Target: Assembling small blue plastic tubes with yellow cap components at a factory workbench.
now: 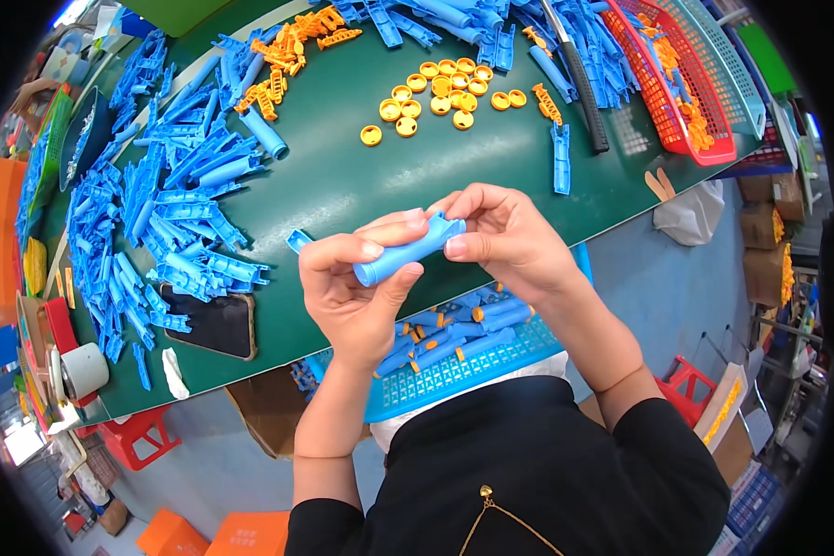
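Between both hands, above the table's near edge, is a blue plastic tube-shaped part (400, 259). My left hand (354, 296) is closed around its rounded left end, thumb below and fingers on top. With fingertips and thumb, my right hand (508, 237) pinches the notched right end. Just left of my left hand lies a small blue part (298, 241). Beyond the hands, several round orange caps (440, 86) are scattered on the green table (343, 185). Below the hands, a light-blue basket (408, 394) holds several blue tubes with orange ends (435, 352).
Heaps of blue plastic parts (171, 213) cover the left side, with orange ribbed pieces (292, 44) at their far edge. A dark phone (215, 322) lies near the front left edge. A black-handled tool (586, 97) and a red basket (653, 102) are at the right.
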{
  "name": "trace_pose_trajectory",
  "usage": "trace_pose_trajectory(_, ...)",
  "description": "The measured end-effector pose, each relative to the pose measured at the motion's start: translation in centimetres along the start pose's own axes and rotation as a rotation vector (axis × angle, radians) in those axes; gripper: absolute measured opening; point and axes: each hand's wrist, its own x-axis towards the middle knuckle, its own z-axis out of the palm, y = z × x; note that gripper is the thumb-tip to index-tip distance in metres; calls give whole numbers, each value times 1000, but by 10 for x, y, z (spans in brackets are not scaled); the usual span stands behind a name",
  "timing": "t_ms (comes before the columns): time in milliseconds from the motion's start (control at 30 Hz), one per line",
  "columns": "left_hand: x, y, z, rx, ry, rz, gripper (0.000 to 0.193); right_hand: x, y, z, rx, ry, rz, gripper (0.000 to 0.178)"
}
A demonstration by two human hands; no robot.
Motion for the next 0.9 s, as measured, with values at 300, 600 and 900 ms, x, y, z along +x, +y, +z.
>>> trace_pose_trajectory(300,1,9,5,9,176,-123,41,-10,6,19,-1047,-53,-660,36)
trace_pose_trajectory(600,1,11,3,-179,139,-292,37,-7,5,18,-953,19,-652,28)
trace_pose_trajectory(900,-7,4,0,428,-55,238,42,-5,3,20,-84,11,-205,22)
